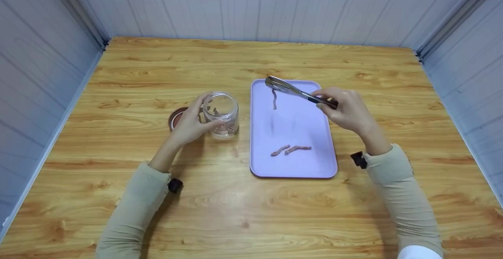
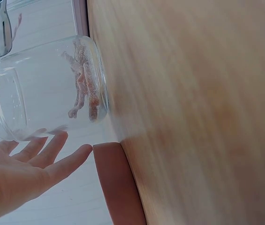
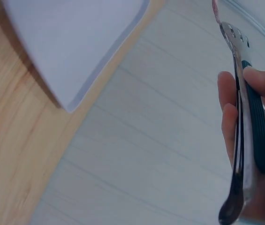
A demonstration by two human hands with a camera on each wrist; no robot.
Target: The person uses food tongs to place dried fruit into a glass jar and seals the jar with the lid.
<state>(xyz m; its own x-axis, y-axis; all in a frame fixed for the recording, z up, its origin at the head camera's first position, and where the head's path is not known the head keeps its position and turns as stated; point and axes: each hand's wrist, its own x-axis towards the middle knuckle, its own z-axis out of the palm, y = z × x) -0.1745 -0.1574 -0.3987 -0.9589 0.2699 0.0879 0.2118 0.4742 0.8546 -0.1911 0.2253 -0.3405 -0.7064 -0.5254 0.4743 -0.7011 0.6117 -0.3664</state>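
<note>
My left hand (image 1: 189, 126) rests around the upper part of a clear jar (image 1: 234, 120), thumb on the near side and fingers on the far side. Inside, several brownish meat strips (image 2: 81, 79) lie at the bottom of the upright jar. Metal tongs (image 1: 290, 87) with dark grips are held by my right hand (image 1: 347, 107) above the far part of the tray. From their closed tips hangs one thin strip (image 1: 274, 101), also visible in the right wrist view. Two more strips (image 1: 298, 148) lie at the tray's near end.
A lilac tray (image 1: 292, 169) lies on the wooden table (image 1: 235, 212), right of the jar. Beside my left fingers sits a reddish-brown lid (image 1: 173, 118), partly hidden by the hand. Pale panel walls (image 1: 235, 7) enclose the table at the back and both sides.
</note>
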